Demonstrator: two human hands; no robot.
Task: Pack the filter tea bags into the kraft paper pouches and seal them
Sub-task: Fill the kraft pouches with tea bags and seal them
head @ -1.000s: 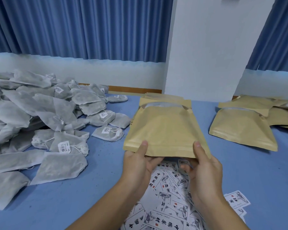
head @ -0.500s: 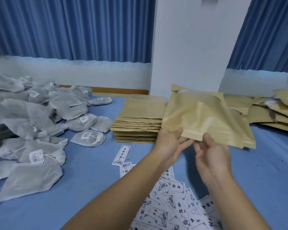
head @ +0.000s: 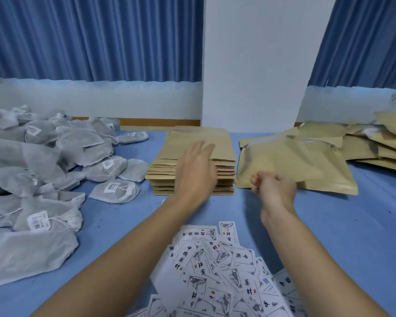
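Observation:
A stack of flat kraft paper pouches stands in the middle of the blue table. My left hand reaches over this stack with straight fingers, blurred by motion. To the right a filled kraft pouch lies on the table. My right hand hovers at its near left edge, fingers loosely curled and gripping nothing that I can see. A big heap of grey filter tea bags with white tags covers the left side of the table.
More filled kraft pouches pile up at the far right. Several printed paper labels are strewn between my forearms at the near edge. A white pillar and blue curtains stand behind the table.
The filled pouch went from both hands, rightward, down onto the table. My left hand let go and moved to the flat stack. My view swung right.

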